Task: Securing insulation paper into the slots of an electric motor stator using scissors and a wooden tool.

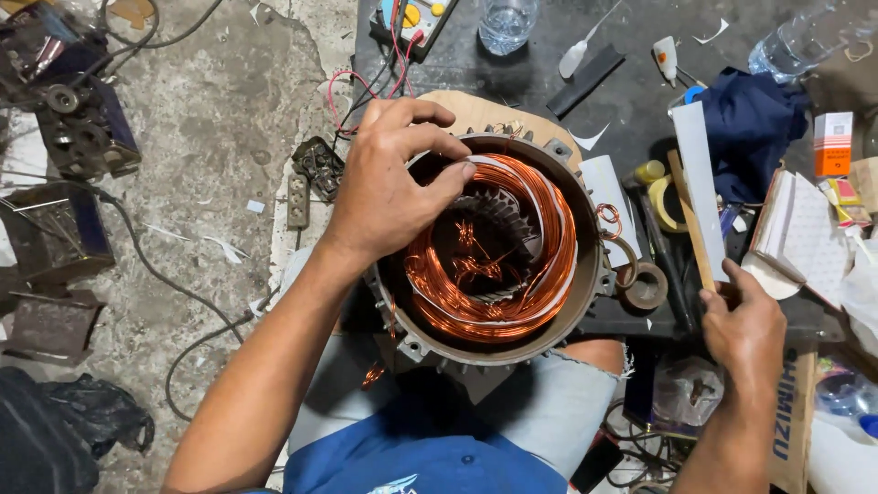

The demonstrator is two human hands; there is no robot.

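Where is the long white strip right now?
In the head view, right of centre: the long white strip lies beside the copper-wound motor stator, its lower end at the right hand.

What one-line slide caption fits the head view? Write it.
Left hand presses copper windings into a motor stator; right hand holds a wooden stick.

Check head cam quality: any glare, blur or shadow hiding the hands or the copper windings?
Head view: sharp centre, even light; copper windings glint without washing out; left hand and right hand crisp; stator bore dark; floor at the lower left falls into shadow; edges slightly bowed by the wide lens.
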